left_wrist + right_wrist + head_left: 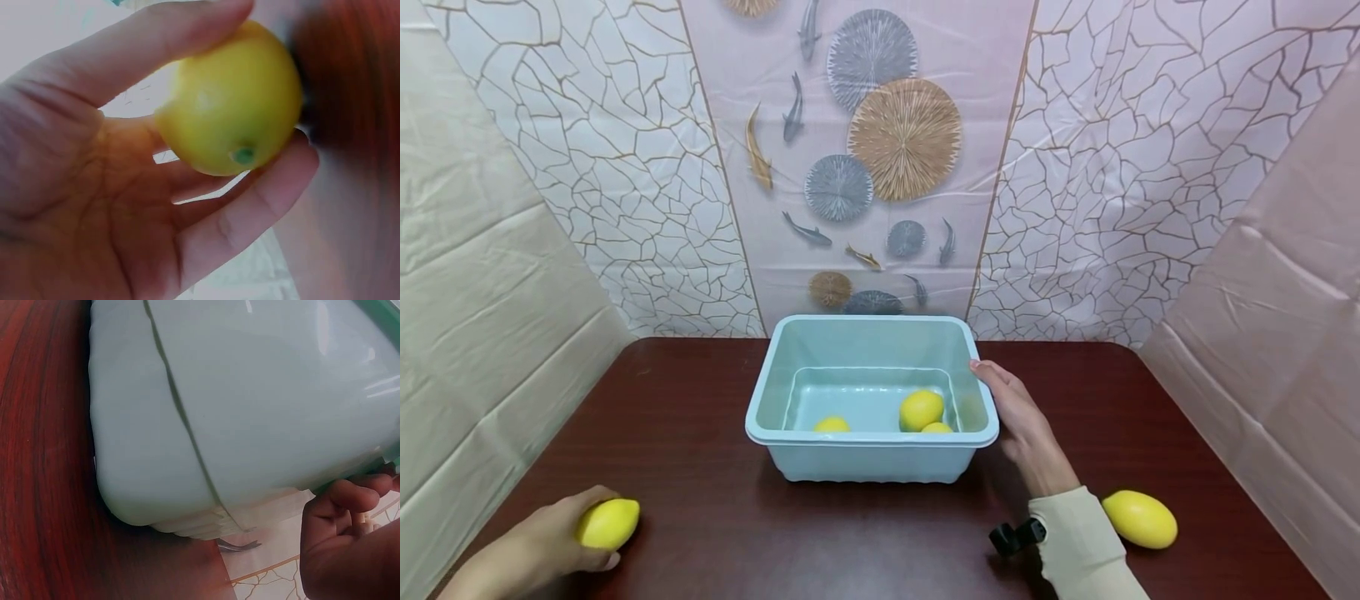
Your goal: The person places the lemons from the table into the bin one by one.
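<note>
At the table's left front, my left hand grips a yellow lemon. Seen from the left wrist, thumb and fingers curl round that lemon, whose green stem tip faces the camera. My right hand holds the right rim of a light blue plastic basin in the middle of the table. Curled fingers sit at the basin's rim in the right wrist view. Inside the basin lie a lemon at the right, another partly hidden by the front wall, and one farther left.
Another lemon lies on the dark red-brown table to the right of my right forearm. A black strap piece hangs at the right wrist. Patterned cloth covers the back, and pale cloth walls rise at both sides.
</note>
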The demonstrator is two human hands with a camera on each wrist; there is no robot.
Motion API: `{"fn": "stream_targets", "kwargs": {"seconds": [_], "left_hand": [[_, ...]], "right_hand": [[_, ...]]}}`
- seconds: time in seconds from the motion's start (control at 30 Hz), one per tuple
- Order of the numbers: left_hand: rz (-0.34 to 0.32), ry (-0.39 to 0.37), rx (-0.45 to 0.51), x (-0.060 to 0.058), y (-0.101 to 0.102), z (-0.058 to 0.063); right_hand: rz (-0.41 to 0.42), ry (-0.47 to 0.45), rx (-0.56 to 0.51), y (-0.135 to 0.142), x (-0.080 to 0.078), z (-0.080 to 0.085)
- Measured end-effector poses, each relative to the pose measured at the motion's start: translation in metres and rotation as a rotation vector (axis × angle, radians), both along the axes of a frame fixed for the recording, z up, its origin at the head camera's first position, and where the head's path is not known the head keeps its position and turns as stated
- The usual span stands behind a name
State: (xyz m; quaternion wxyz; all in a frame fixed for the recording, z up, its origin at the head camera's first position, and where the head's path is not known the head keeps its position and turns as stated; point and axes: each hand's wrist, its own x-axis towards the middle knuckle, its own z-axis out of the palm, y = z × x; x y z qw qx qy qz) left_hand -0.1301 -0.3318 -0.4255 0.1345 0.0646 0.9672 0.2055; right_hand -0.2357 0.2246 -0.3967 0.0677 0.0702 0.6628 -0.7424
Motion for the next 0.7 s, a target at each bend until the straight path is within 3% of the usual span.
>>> {"fn": "stream_targets", "kwargs": {"seconds": [0.17,0.53,0.7], "left_hand": [[0.029,0.039,-0.024,0.000,0.005,-0.002],[-0.037,0.201,0.097,-0.003,0.017,-0.011],[-0.009,0.236,0.111,-0.004,0.025,-0.012]], "right_hand": [[-0.001,-0.003,0.010,0.000,0.000,0.000],[-0.003,-0.008,0.024,-0.001,0.000,0.000],[-0.004,0.001,0.024,0.000,0.000,-0.001]]}}
